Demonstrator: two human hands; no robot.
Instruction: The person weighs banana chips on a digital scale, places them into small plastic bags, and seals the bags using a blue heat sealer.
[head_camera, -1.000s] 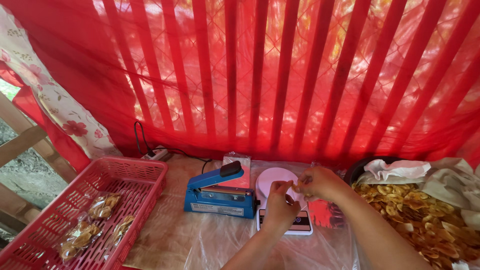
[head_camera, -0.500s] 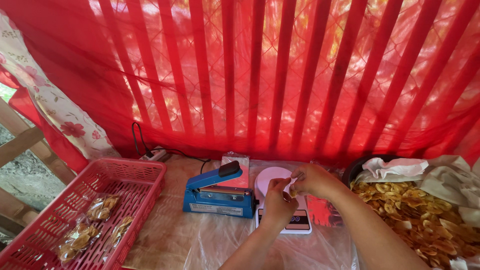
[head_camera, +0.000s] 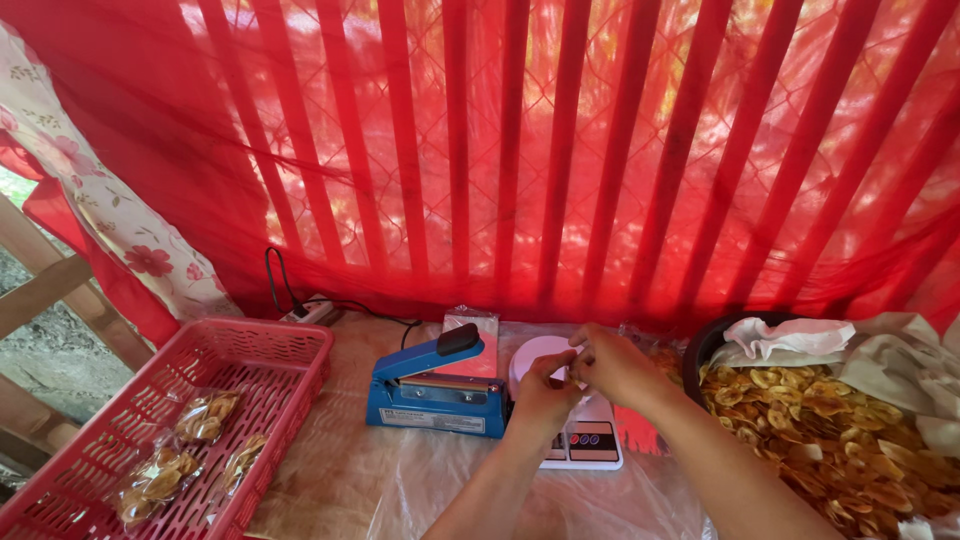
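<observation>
My left hand (head_camera: 540, 395) and my right hand (head_camera: 612, 367) meet over a small white digital scale (head_camera: 585, 445) with a pink round top (head_camera: 535, 353). The fingertips of both hands pinch a small clear plastic bag (head_camera: 578, 370) between them; the bag is mostly hidden by the fingers. A blue heat sealer (head_camera: 435, 390) with a black knob stands just left of the scale. To the right lies a heap of yellow banana chips (head_camera: 830, 430) on paper.
A red plastic basket (head_camera: 290, 350) at the left holds several sealed bags of chips (head_camera: 205, 415). A power strip (head_camera: 308, 312) and black cable lie behind the sealer. Red mesh cloth (head_camera: 560, 150) hangs over a barred window. Clear plastic sheet covers the table (head_camera: 340, 480).
Both hands stayed over the scale, shifting slightly while working the small bag between the fingers. The view moved a little.
</observation>
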